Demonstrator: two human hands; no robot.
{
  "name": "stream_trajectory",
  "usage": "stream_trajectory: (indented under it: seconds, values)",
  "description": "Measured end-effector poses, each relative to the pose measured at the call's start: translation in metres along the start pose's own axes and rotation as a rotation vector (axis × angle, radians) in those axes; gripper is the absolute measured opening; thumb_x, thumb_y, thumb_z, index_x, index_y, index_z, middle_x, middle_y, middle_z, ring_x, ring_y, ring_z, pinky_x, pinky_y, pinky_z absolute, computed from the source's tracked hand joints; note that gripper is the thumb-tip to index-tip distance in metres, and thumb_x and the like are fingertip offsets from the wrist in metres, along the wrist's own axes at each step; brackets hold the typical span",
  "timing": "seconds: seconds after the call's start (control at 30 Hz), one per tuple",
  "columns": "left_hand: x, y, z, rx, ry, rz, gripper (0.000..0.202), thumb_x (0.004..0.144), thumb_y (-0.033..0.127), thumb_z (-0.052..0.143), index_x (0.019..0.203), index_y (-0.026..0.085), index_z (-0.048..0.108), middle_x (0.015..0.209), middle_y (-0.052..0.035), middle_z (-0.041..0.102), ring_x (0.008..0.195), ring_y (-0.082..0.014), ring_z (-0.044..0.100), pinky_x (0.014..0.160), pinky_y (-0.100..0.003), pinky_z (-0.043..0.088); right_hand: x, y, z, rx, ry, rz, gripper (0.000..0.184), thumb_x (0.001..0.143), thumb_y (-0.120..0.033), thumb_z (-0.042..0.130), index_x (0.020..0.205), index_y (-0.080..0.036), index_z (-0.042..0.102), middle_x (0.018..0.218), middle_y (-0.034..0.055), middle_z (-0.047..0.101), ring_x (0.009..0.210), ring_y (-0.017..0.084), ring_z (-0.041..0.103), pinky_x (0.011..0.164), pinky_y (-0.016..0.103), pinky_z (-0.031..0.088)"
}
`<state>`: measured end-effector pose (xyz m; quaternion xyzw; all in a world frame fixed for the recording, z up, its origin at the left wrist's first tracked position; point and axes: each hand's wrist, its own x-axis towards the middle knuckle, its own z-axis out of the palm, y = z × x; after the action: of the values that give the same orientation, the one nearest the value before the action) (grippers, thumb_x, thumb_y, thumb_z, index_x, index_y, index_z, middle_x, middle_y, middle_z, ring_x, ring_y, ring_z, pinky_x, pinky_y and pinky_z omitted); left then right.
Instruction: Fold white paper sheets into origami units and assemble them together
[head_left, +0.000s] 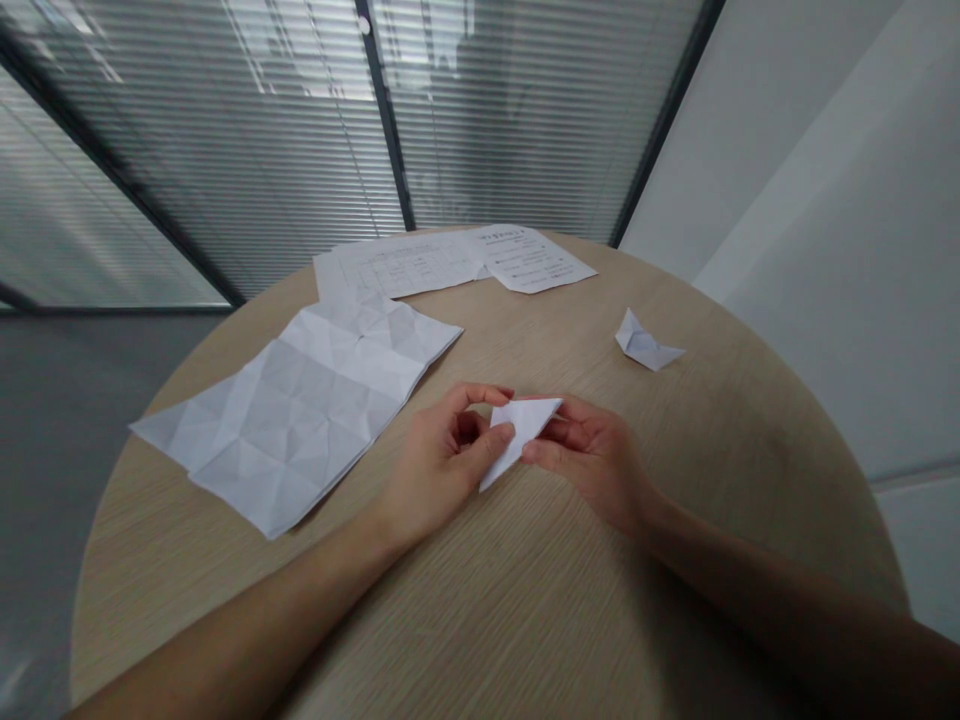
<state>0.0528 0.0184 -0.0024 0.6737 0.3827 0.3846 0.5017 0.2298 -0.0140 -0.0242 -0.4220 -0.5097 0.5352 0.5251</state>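
Both hands grip narrowly, my left hand (442, 455) and right hand (592, 465) pinching a small folded paper triangle (521, 435) between thumbs and fingers, held just above the round wooden table (675, 560) at the near side. Left of my hands lies a creased, unfolded white sheet (300, 415). Printed papers (450, 258) lie at the far edge, and a small folded paper shape (645, 342) sits to the right.

on the round table (645, 600): creased paper sheet (292, 415) at left, printed pages (450, 260) behind it at upper centre, paper boat (643, 343) at right, folded paper (521, 435) between left hand (442, 460) and right hand (592, 465).
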Motion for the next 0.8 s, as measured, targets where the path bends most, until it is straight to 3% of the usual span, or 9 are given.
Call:
stream_trajectory:
  seconds: [0.1,0.33,0.53,0.8]
  values:
    - [-0.0021,0.0008,0.0000,-0.032,-0.065,0.017,0.030,0.087,0.034,0.066,0.111,0.016,0.065,0.074,0.0006,0.062,0.062,-0.0113,0.053,0.055,-0.023,0.041,0.0011,-0.0017,-0.0007,-0.012,0.046,-0.011,0.028,0.073,-0.026,0.079,0.099,-0.023,0.072,0.088,0.0012,0.078,0.081,0.019,0.073,0.075,0.032,0.059]
    - [-0.0015,-0.0009,0.0045,-0.064,-0.112,0.011,0.055,0.070,0.026,0.081,0.120,0.016,0.062,0.096,-0.0042,0.069,0.084,-0.0169,0.063,0.080,-0.033,0.051,0.0030,-0.0040,0.0006,0.017,0.081,-0.041,0.024,0.072,-0.024,0.079,0.096,-0.024,0.072,0.087,-0.0004,0.079,0.078,0.016,0.074,0.072,0.028,0.059]
    - [-0.0001,-0.0046,0.0051,-0.120,-0.076,-0.058,0.052,0.074,0.025,0.077,0.123,0.016,0.062,0.101,-0.0057,0.072,0.091,-0.0193,0.066,0.084,-0.036,0.052,0.0027,-0.0034,-0.0006,-0.047,0.094,-0.049,0.026,0.074,-0.023,0.076,0.099,-0.025,0.074,0.090,0.0007,0.079,0.080,0.018,0.074,0.073,0.030,0.060]
    - [0.0039,0.0004,-0.0029,-0.080,-0.020,-0.100,0.032,0.082,0.032,0.069,0.112,0.021,0.074,0.102,-0.0036,0.077,0.090,-0.0199,0.068,0.082,-0.034,0.055,0.0067,0.0036,-0.0075,-0.202,0.247,-0.311,0.025,0.075,-0.012,0.067,0.088,-0.030,0.079,0.102,0.0012,0.078,0.094,0.018,0.073,0.082,0.031,0.059]
